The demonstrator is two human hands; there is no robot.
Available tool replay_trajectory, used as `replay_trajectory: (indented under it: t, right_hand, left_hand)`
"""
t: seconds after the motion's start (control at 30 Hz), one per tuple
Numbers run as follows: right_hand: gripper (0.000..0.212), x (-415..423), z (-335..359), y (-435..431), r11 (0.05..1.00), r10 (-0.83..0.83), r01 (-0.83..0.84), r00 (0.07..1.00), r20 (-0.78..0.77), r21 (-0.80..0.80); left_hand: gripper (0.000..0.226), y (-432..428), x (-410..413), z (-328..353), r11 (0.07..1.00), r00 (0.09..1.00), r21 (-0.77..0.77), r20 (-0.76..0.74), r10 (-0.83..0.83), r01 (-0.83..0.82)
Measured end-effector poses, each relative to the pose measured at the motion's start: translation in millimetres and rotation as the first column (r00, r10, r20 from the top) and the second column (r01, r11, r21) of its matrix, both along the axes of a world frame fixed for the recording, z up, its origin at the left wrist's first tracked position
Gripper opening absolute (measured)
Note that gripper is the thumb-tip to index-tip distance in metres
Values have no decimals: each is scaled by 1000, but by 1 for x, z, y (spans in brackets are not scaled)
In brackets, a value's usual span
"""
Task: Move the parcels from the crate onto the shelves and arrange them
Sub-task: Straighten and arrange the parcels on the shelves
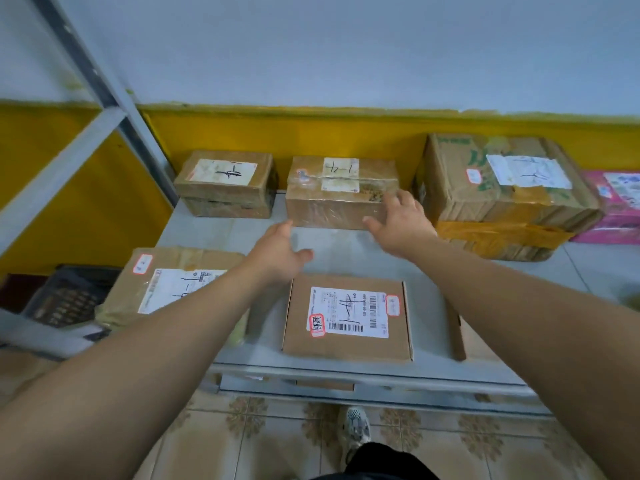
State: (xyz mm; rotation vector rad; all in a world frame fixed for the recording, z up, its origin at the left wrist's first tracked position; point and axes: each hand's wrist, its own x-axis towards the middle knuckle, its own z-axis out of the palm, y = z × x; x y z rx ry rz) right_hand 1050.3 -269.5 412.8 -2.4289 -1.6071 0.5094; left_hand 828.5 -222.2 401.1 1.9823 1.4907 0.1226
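A taped brown parcel [337, 194] stands at the back middle of the grey shelf [346, 247]. My left hand [280, 252] hovers open just in front of its lower left corner. My right hand [401, 220] is open with spread fingers at the parcel's right front corner, holding nothing. A flat labelled parcel [349, 318] lies at the shelf's front, under my arms. Another parcel [159, 282] sits at the front left, partly hidden by my left forearm. A small box [227, 185] is at the back left and a big carton [505, 195] at the back right.
A pink box [613, 209] sits at the far right against the yellow and white wall. The grey shelf upright [104, 81] rises at the left. A dark crate [69, 296] stands low at the left. Tiled floor and my shoe [353, 431] are below the shelf's edge.
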Motion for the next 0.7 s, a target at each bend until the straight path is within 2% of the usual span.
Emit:
replay_trajectory:
  t: [0.13,0.23,0.33,0.57,0.7]
  right_hand:
    - [67,17,3,46,1000,7,-6,999,-41,11]
    - [67,24,-5,70,1000,-5,5,997,-78,-1]
    - [67,27,-13,82,999,-17,14,994,-110,-32]
    - [68,27,-24,80,997,34,-34,999,-6,-74]
    - [68,25,-19,83,992,50,-50,999,1,-119]
  left_hand:
    - [70,46,25,-1,990,983,-52,129,133,-127]
    - [91,76,42,-6,965,952,-169,201,233,-200]
    - [90,88,51,-11,936,932,-249,205,300,-247]
    - [67,83,42,-29,957,906,-187,326,272,-220]
    - [67,82,38,-21,963,933,-199,277,231,-180]
